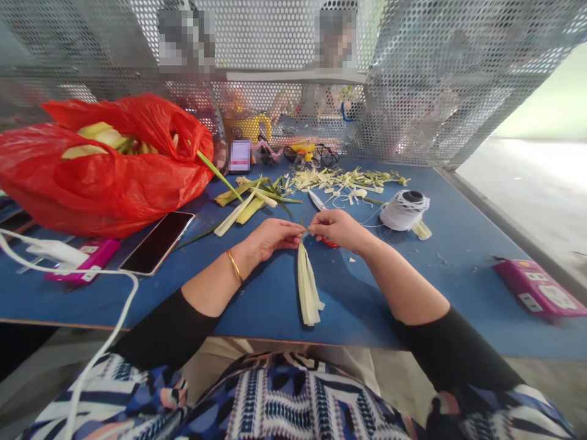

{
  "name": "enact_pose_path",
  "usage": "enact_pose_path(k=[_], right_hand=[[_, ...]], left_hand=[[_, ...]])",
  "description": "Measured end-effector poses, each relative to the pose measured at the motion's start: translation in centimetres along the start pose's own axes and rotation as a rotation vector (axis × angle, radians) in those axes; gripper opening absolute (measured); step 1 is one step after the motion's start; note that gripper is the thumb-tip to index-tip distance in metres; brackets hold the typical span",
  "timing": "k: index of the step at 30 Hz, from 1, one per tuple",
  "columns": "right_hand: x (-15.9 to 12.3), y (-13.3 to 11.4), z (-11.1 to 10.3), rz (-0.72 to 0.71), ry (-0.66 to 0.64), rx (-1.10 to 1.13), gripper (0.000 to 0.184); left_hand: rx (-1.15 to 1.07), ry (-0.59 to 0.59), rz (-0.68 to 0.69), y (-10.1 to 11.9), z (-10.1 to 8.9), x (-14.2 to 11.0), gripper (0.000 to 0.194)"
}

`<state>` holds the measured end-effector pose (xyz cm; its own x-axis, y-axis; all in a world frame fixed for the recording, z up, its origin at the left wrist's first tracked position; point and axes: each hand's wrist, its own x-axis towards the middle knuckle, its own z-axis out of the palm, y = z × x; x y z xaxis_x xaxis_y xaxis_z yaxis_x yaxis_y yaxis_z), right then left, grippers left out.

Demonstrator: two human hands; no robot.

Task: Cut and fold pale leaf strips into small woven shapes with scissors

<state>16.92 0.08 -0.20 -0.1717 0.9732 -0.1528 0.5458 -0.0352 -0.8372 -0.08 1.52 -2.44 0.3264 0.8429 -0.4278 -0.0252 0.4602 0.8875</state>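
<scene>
A bundle of pale corn husk strips (308,287) hangs toward the table's front edge, its narrow top pinched in the fingers of my left hand (280,237). My right hand (337,229) is closed at the same top end, thumb and forefinger pressed together; what they pinch is too small to make out, perhaps thread. Under my right hand shows a bit of the red handle of scissors (329,242), and the blade (316,200) points away beyond it. White thread runs from the spool (404,211) on the right toward this spot.
A red plastic bag (137,183) of husks fills the left. Loose husk strips (247,205) and shredded scraps (339,178) lie at the back. A phone (158,243), a white cable (131,305) and pink power strips (541,287) flank me. Perforated metal panels (284,49) close the back.
</scene>
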Motion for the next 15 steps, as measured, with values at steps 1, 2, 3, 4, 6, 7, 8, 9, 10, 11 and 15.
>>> enact_pose_path(k=[1, 2, 3, 4, 6, 7, 8, 9, 10, 11, 15], right_hand=[[0.0, 0.0, -0.1, 0.006, -0.016, -0.017, 0.017], [-0.1, 0.0, -0.2, 0.014, -0.027, -0.032, 0.018], [-0.1, 0.0, -0.3, 0.020, -0.033, -0.042, 0.019], [-0.2, -0.1, -0.3, 0.026, -0.039, -0.045, 0.020], [-0.2, -0.1, -0.2, 0.039, -0.040, -0.023, 0.022], [-0.2, -0.2, -0.1, 0.045, -0.033, -0.002, 0.023], [-0.2, -0.2, 0.1, 0.050, -0.023, 0.021, 0.023], [-0.2, -0.2, 0.2, 0.054, -0.007, 0.044, 0.022], [-0.1, -0.2, 0.4, 0.061, 0.010, 0.067, 0.022], [-0.1, -0.2, 0.5, 0.068, 0.024, 0.085, 0.022], [0.1, -0.1, 0.8, 0.095, 0.035, 0.112, 0.022]], left_hand=[[-0.009, -0.003, -0.001, 0.0, 0.0, 0.1, 0.008], [-0.013, -0.003, -0.003, 0.0, 0.0, 0.1, 0.008], [-0.011, -0.001, -0.005, 0.0, 0.0, 0.1, 0.008], [-0.007, 0.002, -0.006, 0.0, 0.0, 0.1, 0.008], [0.006, 0.012, -0.008, 0.1, 0.0, 0.1, 0.007], [0.016, 0.013, -0.008, 0.1, 0.0, 0.0, 0.007], [0.028, 0.006, -0.006, 0.1, 0.1, -0.1, 0.007], [0.043, -0.008, -0.004, 0.1, 0.1, -0.2, 0.007], [0.059, -0.029, -0.003, 0.1, 0.1, -0.2, 0.008], [0.073, -0.053, -0.003, 0.1, 0.2, -0.3, 0.009], [0.081, -0.068, -0.013, -0.2, 0.3, -0.2, 0.010]])
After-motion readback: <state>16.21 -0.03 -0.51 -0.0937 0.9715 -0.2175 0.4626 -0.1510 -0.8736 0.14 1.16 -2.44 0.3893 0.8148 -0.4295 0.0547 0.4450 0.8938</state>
